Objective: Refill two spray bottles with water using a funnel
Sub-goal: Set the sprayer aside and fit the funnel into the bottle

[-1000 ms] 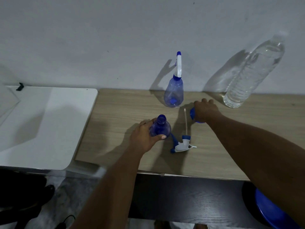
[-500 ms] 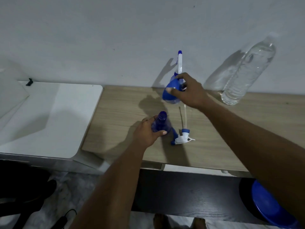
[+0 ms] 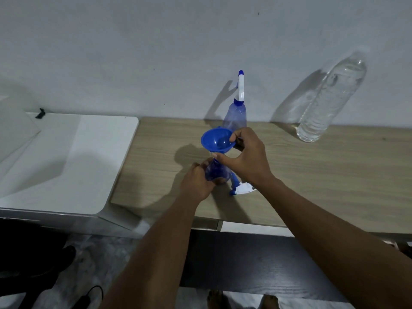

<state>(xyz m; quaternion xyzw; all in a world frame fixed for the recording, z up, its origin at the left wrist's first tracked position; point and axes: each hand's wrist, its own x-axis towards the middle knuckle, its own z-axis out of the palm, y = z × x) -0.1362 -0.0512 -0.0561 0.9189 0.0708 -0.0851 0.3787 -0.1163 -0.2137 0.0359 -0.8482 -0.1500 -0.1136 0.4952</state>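
Left hand: the left hand (image 3: 197,182) gripped the open spray bottle (image 3: 214,173) round its body, fingers curled, near the middle of the wooden table (image 3: 323,175).
Right hand: the right hand (image 3: 247,159) pinched the blue funnel (image 3: 217,140), one finger on the rim and the thumb under the cone.
Funnel: it was held mouth up, directly over the neck of the held bottle. The thumb and fingers hid the join, so it could not be told whether the spout was inside.
In the way: the right wrist crossed the loose spray head (image 3: 242,188), which lay on the table just right of the held bottle, so that only part of its white body and a blue tip showed. The funnel and right hand covered the foot of the second spray bottle (image 3: 236,112).
Second spray bottle: it stood upright at the far edge by the wall, head fitted, just beyond the funnel.
Water bottle: the clear water bottle (image 3: 330,101) was at far right against the wall, well apart from both hands.
Left of table: a white surface (image 3: 66,163) carried a small black object (image 3: 40,113) at its far corner, too small to identify.
Near side: a dark panel (image 3: 245,264) sat under the table edge, bare feet (image 3: 243,299) below it, and a black cable (image 3: 89,295) at near left.
Count: two spray bottles, two spray heads (one fitted, one loose), one funnel, one water bottle, two hands.
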